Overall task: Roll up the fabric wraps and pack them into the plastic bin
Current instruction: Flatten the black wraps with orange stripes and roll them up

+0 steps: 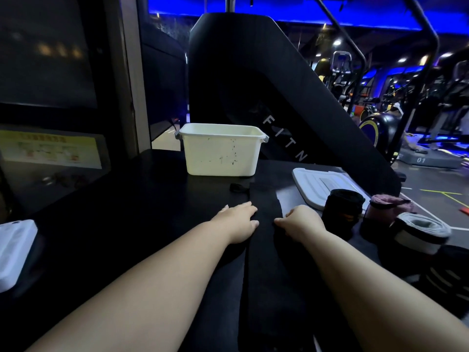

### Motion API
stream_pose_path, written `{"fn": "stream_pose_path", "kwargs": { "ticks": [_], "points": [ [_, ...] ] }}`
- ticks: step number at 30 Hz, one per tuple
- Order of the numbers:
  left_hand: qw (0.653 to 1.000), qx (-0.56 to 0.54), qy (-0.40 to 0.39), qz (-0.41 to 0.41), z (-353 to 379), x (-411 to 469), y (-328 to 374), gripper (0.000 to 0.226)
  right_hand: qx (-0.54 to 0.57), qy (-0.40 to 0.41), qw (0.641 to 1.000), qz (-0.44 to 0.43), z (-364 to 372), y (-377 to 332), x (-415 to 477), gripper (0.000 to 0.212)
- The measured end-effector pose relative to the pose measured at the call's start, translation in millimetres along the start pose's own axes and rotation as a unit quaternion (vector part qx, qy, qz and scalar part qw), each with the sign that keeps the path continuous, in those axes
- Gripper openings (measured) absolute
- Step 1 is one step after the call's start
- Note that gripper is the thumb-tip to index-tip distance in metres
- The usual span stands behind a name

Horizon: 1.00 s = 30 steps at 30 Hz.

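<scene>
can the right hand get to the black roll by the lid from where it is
Probably yes. The right hand is at the flat black wrap, and the black roll stands just to its right, with nothing visible between them.

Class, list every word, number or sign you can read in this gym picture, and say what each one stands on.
"F I T N": white letters running down the black machine panel; any further letters are hidden.
"01": on the platform at far right.
Yellow notice at left: print too blurred to read.
</scene>
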State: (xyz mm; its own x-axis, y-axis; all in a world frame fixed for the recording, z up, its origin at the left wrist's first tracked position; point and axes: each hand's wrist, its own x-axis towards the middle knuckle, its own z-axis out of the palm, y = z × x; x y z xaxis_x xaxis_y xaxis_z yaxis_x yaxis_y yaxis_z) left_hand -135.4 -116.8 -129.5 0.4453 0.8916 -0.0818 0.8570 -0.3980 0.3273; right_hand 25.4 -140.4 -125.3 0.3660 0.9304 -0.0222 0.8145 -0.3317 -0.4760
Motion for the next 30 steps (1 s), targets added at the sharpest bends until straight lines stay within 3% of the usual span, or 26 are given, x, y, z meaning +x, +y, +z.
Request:
{"fn": "stream_pose_path", "kwargs": {
  "ticks": [11, 15, 18, 23, 27, 30],
  "points": [
    [0.999, 0.012, 0.032, 0.018, 16, 22, -9, 0.053, 0.053, 0.064, 0.996, -0.027, 5, 8, 21, 0.025],
    [0.997, -0.048, 0.064, 0.024, 12, 13, -11, 0.045, 0.268, -0.036, 0.963, -0.004, -6, 12, 8, 0.051],
    [0.991, -0.107, 0.034, 0.067, 6, -5, -14, 0.039, 0.202, -0.087, 0.974, -0.053, -15, 23, -14, 0.045],
    [0.983, -0.129, -0.026, 0.125, 2, -50, -9, 0.040, 0.148, -0.097, 0.977, -0.117, -21, 40, -65, 0.027],
    [0.975, -0.166, -0.025, 0.147, 9, -86, -8, 0.030, 0.235, -0.164, 0.944, -0.161, -24, 47, -104, 0.012],
    [0.962, -0.217, 0.015, 0.163, 19, -113, -9, 0.024, 0.248, -0.163, 0.937, -0.185, -21, 54, -132, 0.007]
  ]
}}
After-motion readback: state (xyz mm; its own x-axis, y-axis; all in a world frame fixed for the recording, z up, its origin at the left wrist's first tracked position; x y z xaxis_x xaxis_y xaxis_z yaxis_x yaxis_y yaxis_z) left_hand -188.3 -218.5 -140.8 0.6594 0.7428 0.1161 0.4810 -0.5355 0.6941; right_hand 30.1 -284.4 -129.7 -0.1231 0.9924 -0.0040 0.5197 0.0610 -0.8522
